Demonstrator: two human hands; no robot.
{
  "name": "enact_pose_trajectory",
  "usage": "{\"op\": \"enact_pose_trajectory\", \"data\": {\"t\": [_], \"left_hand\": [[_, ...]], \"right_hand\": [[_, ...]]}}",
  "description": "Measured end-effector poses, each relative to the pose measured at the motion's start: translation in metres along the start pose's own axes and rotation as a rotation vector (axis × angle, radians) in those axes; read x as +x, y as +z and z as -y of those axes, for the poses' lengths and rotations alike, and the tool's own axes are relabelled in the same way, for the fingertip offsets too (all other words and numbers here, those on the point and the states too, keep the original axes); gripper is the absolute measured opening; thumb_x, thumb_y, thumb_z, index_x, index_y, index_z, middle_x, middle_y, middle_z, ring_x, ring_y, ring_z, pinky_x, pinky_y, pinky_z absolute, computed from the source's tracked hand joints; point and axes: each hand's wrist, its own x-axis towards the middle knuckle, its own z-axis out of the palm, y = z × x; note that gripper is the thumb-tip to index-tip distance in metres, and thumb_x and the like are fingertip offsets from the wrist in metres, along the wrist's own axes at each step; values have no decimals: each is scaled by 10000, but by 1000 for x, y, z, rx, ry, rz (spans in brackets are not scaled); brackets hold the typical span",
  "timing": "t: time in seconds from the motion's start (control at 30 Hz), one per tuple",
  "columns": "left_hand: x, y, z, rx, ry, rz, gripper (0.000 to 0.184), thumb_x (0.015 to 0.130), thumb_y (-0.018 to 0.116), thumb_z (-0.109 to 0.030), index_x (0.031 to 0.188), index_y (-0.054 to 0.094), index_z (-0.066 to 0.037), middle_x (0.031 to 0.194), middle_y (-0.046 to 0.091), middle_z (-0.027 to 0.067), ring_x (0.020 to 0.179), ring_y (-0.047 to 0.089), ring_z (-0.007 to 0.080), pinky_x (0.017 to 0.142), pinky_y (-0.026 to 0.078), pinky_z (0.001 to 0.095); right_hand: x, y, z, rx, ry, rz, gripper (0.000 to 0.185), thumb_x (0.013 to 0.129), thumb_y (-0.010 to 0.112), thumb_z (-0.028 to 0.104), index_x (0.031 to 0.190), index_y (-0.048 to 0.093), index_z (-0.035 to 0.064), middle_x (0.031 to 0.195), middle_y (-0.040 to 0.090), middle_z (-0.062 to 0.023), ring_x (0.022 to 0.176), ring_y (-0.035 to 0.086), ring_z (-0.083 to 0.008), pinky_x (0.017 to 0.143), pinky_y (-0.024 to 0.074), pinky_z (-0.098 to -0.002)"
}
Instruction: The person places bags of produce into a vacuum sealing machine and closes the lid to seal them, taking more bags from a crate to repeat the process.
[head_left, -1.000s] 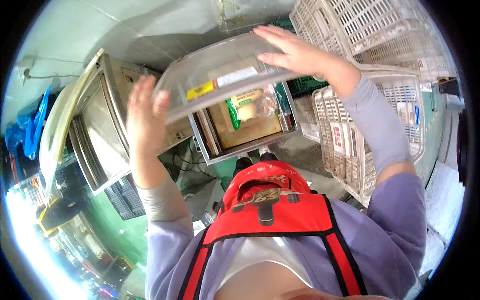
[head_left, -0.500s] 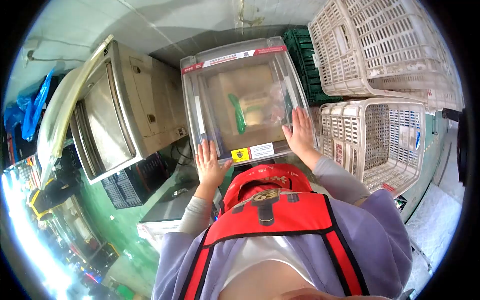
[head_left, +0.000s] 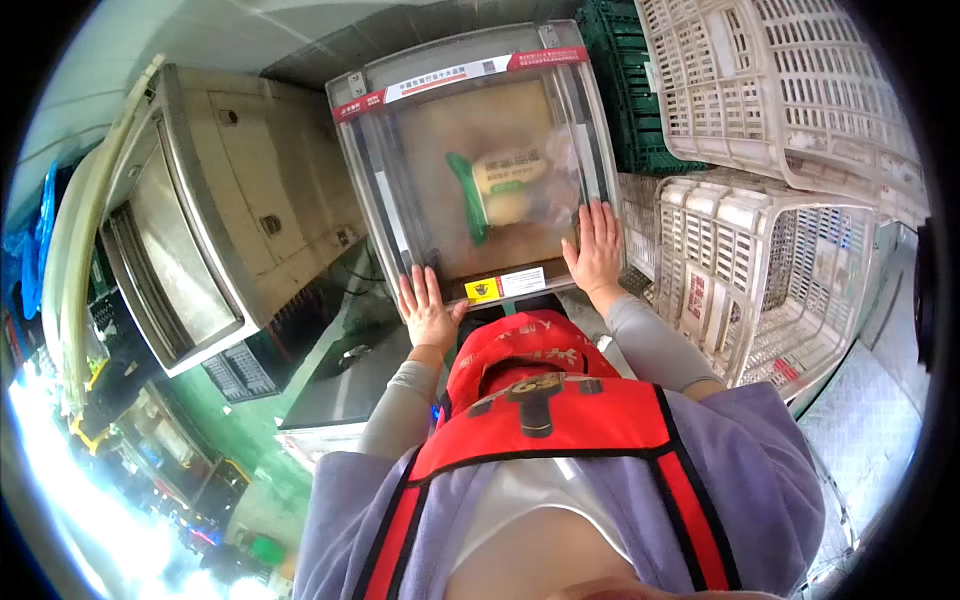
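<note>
A clear lid [head_left: 430, 250] lies closed over a box-shaped machine in front of me. Through it a bag with a green edge and pale contents [head_left: 508, 185] shows on a tan surface. My left hand [head_left: 430, 310] rests with spread fingers on the lid's near left corner, left of a yellow label [head_left: 482, 290]. On the lid's near right edge lies my right hand [head_left: 597, 252], its fingers stretched out flat. Neither hand holds anything.
To the left stands a second metal machine [head_left: 270, 180] with its pale clear lid [head_left: 75, 270] raised. White plastic crates [head_left: 730, 270] are stacked at the right, and green crates [head_left: 625, 90] stand behind. Blue bags hang at far left.
The raised lid has come down over the machine. Both my hands have moved down onto its near corners. The view has shifted slightly since the lid closed.
</note>
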Motion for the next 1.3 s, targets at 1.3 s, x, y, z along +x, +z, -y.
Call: {"op": "enact_pose_trajectory", "data": {"t": [1.3], "left_hand": [[2, -6, -6, 99, -47, 2, 867, 744, 566, -530, 1404, 181, -121, 1476, 113, 58, 1356, 67, 304, 1083, 89, 460]], "right_hand": [[-1, 3, 2, -37, -30, 7, 585, 758, 558, 319, 1246, 404, 36, 1349, 342, -158, 1262, 277, -337, 1031, 211, -486]]}}
